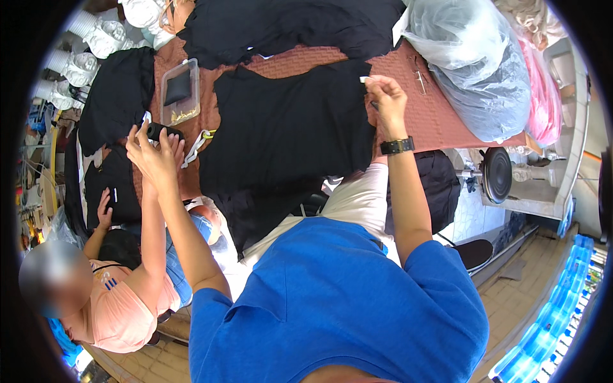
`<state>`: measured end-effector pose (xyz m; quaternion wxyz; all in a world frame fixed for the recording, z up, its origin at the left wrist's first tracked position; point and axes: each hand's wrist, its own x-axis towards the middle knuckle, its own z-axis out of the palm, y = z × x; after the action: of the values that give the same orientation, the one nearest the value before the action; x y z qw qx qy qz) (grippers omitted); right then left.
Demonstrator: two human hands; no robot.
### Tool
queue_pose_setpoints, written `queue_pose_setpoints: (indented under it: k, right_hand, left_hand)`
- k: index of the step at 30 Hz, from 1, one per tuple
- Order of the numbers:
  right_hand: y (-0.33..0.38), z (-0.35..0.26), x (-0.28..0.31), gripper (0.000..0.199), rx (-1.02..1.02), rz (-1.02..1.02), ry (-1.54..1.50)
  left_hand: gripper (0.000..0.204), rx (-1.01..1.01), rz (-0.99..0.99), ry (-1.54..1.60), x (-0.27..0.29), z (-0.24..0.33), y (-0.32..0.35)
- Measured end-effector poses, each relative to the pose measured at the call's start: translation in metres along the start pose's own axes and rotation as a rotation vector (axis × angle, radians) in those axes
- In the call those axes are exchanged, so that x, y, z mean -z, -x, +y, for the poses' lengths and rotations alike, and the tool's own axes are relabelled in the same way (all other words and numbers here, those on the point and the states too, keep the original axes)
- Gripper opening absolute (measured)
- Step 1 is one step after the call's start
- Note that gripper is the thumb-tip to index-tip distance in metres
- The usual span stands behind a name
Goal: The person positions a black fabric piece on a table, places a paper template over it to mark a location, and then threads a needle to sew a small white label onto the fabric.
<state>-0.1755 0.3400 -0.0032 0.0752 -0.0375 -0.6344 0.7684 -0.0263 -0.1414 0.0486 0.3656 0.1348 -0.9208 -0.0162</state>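
A black cloth piece [287, 127], seemingly part of a garment, lies spread before me and drapes over the near table edge toward my lap. At its far right corner my right hand [388, 96] is closed, pinching a small white tag [364, 79] between thumb and fingers. A small dark object shows under its palm, too hidden to name. My left hand [152, 153] is raised on the left, fingers apart, beside a black cylinder [165, 132] like a thread spool. A co-worker's hand [174, 148] is next to that cylinder, partly behind mine.
A clear plastic box [181, 92] holds a black pad and gold-coloured bits. Scissors [419, 80] lie on the brown table cover [440, 121]. More black cloth [294, 25] lies at the back. Large plastic bags [476, 76] crowd the right. A co-worker [131, 306] sits close on my left.
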Motion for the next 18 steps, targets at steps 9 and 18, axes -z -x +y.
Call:
queue_pose_setpoints:
  k: [9, 18]
  right_hand:
    - [0.03, 0.009, -0.191, 0.014, -0.091, -0.448, -0.02]
    - [0.029, 0.094, -0.349, 0.016, -0.173, -0.401, 0.098]
  left_hand:
    - [0.023, -0.054, 0.276, 0.487, 0.019, 0.107, 0.08]
    - [0.025, 0.085, -0.084, 0.756, 0.039, 0.128, 0.156]
